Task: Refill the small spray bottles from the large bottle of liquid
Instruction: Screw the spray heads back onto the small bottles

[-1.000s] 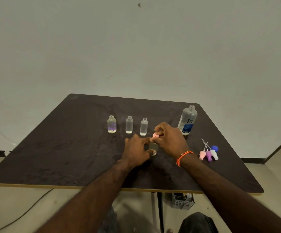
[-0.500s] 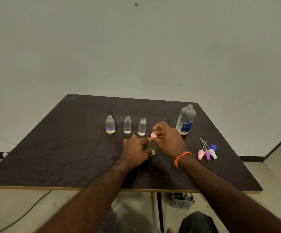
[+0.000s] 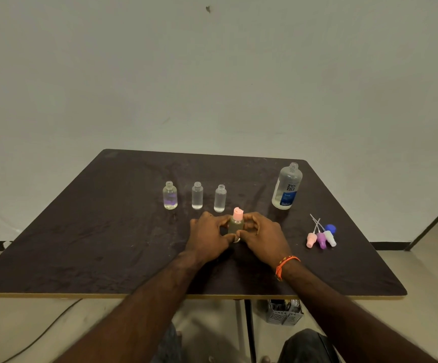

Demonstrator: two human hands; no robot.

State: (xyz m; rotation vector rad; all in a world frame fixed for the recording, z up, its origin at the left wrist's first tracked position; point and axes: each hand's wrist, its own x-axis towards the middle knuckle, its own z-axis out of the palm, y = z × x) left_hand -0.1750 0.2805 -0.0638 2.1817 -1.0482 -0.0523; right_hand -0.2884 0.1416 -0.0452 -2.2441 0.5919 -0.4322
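Spillage is the chief risk at this stage. Left of frame centre, three uncapped small bottles (image 3: 170, 195) (image 3: 197, 195) (image 3: 220, 198) are stood in a row on the worktop (image 3: 94, 231), each partly filled and each easily knocked over by a passing wrist. At centre, the pink-capped spray bottle (image 3: 236, 223) is held upright on the worktop between both hands: the left hand (image 3: 208, 235) has its fingers curled against the bottle's left side, and the right hand (image 3: 261, 235) has its fingers curled against the right side. A twisting force applied to the cap could tip the bottle if the body is gripped loosely. Right of centre, the large bottle (image 3: 287, 187) is stood open near the worktop's far right corner; a careless reach could upset it. Further right, four loose spray heads (image 3: 321, 237) lie together near the edge and could be swept off.
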